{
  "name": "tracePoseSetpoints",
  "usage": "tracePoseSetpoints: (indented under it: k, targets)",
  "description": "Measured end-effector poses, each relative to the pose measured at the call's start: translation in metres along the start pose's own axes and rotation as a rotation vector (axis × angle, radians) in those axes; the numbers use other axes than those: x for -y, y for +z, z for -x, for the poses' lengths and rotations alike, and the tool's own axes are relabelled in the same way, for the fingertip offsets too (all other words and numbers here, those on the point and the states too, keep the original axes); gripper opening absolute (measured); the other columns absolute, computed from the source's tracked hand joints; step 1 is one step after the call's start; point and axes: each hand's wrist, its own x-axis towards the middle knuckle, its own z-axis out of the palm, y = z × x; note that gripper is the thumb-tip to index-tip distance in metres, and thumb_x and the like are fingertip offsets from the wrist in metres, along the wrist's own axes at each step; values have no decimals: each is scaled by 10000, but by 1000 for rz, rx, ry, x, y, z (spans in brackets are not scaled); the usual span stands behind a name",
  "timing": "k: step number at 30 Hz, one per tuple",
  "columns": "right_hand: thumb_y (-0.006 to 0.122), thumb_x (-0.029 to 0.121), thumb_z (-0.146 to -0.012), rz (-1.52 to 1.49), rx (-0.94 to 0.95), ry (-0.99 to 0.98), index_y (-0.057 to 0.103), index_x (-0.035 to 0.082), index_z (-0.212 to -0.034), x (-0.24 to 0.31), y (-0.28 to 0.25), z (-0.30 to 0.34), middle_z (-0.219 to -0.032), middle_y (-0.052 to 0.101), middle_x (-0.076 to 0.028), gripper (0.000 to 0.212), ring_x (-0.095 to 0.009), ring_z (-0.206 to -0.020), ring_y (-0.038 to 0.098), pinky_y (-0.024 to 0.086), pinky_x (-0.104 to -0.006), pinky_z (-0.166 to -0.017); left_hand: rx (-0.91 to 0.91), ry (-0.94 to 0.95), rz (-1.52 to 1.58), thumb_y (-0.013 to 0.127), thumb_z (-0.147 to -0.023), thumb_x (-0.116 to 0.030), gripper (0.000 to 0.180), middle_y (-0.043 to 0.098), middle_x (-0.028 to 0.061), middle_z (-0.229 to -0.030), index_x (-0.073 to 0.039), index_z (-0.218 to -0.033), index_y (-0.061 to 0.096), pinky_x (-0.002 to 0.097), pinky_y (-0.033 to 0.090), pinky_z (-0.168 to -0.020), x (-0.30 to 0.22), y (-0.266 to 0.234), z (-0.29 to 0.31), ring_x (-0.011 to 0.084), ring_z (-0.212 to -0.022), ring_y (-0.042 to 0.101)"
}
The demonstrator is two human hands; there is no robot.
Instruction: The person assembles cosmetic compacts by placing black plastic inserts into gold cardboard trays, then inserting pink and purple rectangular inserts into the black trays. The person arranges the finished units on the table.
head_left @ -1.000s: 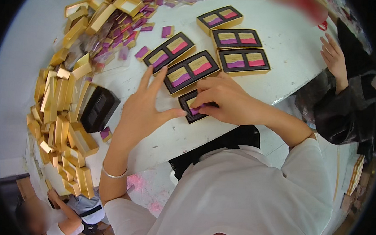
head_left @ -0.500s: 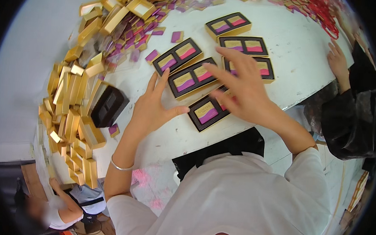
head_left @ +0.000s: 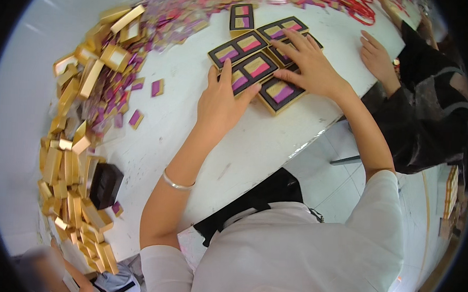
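Several gold boxes with black inserts stand in a cluster, each holding small gold, purple and pink flat packets where its top shows. My left hand (head_left: pixel 221 102) is open, fingers apart, against the left side of the cluster; its fingertips touch a middle box (head_left: pixel 258 66) and its thumb lies by that box's near edge. A nearest box (head_left: pixel 279 93) lies partly under my right hand (head_left: pixel 314 70). That hand is open too, its spread fingers reaching across the right-hand boxes and hiding parts of them. Beyond my fingers are a left box (head_left: pixel 237 49) and a far box (head_left: pixel 242 18).
Empty gold boxes (head_left: pixel 68 165) are heaped along the left table edge, beside a black insert stack (head_left: pixel 106 186). Loose purple-and-gold packets (head_left: pixel 157 88) lie near a larger pile. Red cords (head_left: pixel 361 13) lie at the far right. Another person's hand (head_left: pixel 378 58) rests on the table's right.
The boxes have shifted farther up the table and sit closer together, with both my hands moved along with them. The view has also turned, moving the gold heap lower left.
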Motion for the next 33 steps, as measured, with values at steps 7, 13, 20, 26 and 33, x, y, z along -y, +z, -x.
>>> tracePoseSetpoints:
  k: [7, 13, 20, 26, 33]
  targets:
    - [390, 608, -886, 84, 36, 104, 463, 188, -1344, -40, 2, 19, -1390, 379, -206, 625, -366, -1302, 338, 207, -510, -1082, -73, -7, 193, 607, -827, -431, 752, 322, 314, -1364, 34, -1359, 350, 430, 467, -883, -61, 68, -73, 439, -1094, 532]
    - [523, 358, -914, -140, -50, 137, 436, 132, -1355, -67, -5, 9, -1405, 372, -161, 504, -326, -1322, 319, 238, -440, -1084, -296, 91, 427, 574, -863, -399, 661, 349, 238, -1384, 19, -1335, 377, 419, 478, -861, -49, 85, -94, 395, -1050, 564]
    - [626, 186, -814, -312, -333, -299, 540, 33, -1228, 40, -17, -3, -1338, 447, -195, 449, -376, -1243, 424, 319, -470, -1032, 78, -214, 916, 509, -927, -382, 377, 609, 22, -1030, -68, -1128, 566, 202, 343, -450, -1, -33, 9, 47, -555, 443]
    - [667, 324, -780, -603, -3, -792, 526, 53, -1257, 173, 10, -36, -1321, 442, -234, 567, -379, -1196, 463, 391, -461, -982, -26, -605, 1444, 459, -957, -304, 289, 601, 17, -980, -84, -1123, 544, 208, 308, -416, 28, -74, 109, 44, -505, 387]
    - [673, 243, -790, -732, 103, -895, 491, 64, -1277, 254, 54, -75, -1336, 417, -211, 550, -360, -1187, 458, 404, -430, -968, -546, -536, 895, 487, -950, -216, 197, 597, 20, -852, -76, -1067, 562, 168, 252, -371, 79, -124, 248, 12, -462, 380]
